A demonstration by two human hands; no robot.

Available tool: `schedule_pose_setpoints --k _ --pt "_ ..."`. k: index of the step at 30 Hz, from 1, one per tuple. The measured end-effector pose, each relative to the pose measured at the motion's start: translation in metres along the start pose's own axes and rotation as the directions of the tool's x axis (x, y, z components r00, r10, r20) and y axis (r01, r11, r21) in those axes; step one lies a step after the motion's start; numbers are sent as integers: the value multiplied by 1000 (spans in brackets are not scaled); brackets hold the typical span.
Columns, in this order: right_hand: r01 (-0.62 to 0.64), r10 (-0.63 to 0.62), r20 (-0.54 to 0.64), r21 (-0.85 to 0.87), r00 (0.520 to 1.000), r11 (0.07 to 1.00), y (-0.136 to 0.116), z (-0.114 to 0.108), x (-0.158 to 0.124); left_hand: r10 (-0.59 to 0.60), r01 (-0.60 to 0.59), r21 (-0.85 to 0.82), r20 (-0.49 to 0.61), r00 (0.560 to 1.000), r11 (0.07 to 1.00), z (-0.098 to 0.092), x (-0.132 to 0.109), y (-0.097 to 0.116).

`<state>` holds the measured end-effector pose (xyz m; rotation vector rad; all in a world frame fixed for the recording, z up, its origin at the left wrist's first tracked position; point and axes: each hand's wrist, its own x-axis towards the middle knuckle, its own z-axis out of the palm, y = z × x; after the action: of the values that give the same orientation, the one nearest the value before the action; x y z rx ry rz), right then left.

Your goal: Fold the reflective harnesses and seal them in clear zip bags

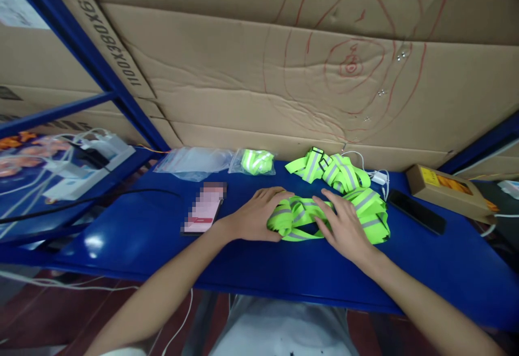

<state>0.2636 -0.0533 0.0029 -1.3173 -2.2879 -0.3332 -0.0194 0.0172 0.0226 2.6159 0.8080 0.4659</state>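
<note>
A neon-yellow reflective strap [300, 210] with a grey stripe lies on the blue table, partly gathered into a folded bundle. My left hand [259, 215] curls around the left end of this bundle, thumb in front and fingers behind it. Over the strap's right part is my right hand [344, 226], its fingers spread and fingertips at the band. More of the strap material, a folded heap [373, 215], sits just beyond my right hand. Behind it lies another reflective strap [328, 169] with black buckles.
Along the cardboard wall lie clear plastic bags [194, 162] and a bagged yellow strap [258, 161]. A lit phone [205, 207] is left of my hands; a dark phone [417, 213] and a cardboard box [450, 194] are right. Power strips [91, 164] with cables stand far left.
</note>
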Motion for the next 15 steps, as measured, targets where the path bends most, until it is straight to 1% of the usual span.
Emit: schedule_pose_setpoints --k 2,3,5,6,7,8,9,10,11,12,13,14,15 --pt "103 -103 -20 19 994 994 -5 -6 1 39 -52 -166 -81 996 985 1 0 -1" --pt "151 -151 -15 45 988 987 -8 -9 1 53 -86 -266 -128 990 960 2 0 -1" --pt "199 -205 34 138 978 970 -16 -15 0 42 -150 -472 -231 972 869 4 1 0" --pt "191 -213 81 217 974 957 -20 -18 -1 5 -169 -573 -276 961 802 5 1 1" --pt "173 -230 145 326 962 929 -24 -21 -2 -57 -181 -666 -319 946 723 5 2 2" --pt "148 -273 218 461 937 875 -28 -24 -4 -145 -190 -749 -358 922 635 5 3 4" --pt "115 -336 274 596 901 795 -31 -27 -5 -255 -193 -821 -377 890 537 3 4 5" --pt "81 -399 300 705 866 704 -34 -29 -7 -371 -190 -883 -365 854 430 1 5 7" --pt "62 -435 292 769 852 636 -35 -31 -8 -474 -186 -929 -327 818 320 -1 6 9" --pt "75 -432 256 785 865 614 -36 -32 -9 -548 -183 -961 -270 792 210 -4 8 11" --pt "121 -395 193 756 898 644 -36 -31 -10 -585 -172 -980 -197 787 98 -7 10 12" --pt "174 -335 111 681 936 711 -35 -30 -11 -585 -148 -989 -115 803 -9 -8 11 14" --pt "210 -273 22 578 962 789 -34 -27 -11 -562 -113 -988 -36 826 -103 -8 13 16"
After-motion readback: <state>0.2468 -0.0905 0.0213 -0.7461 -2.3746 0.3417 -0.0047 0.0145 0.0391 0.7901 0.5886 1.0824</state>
